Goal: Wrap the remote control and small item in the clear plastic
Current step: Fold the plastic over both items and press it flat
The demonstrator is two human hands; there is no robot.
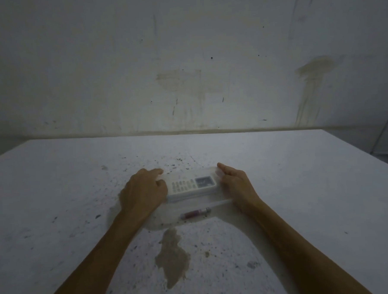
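Note:
A white remote control [191, 185] with pale buttons and a grey screen lies sideways on the table, on the clear plastic [191, 204]. A fold of the plastic seems to cover it. My left hand [143, 191] grips the plastic at the remote's left end. At the right end, my right hand [234, 181] pinches the plastic with its fingers. Just in front of the remote lies a small tube-like item with a dark red middle [195, 213], under or on the plastic; which one I cannot tell.
The white table [291, 186] is speckled with dirt, and a brown stain [172, 258] lies near me between my forearms. A stained white wall [184, 57] rises behind the table's far edge. The table's right edge drops off at the far right.

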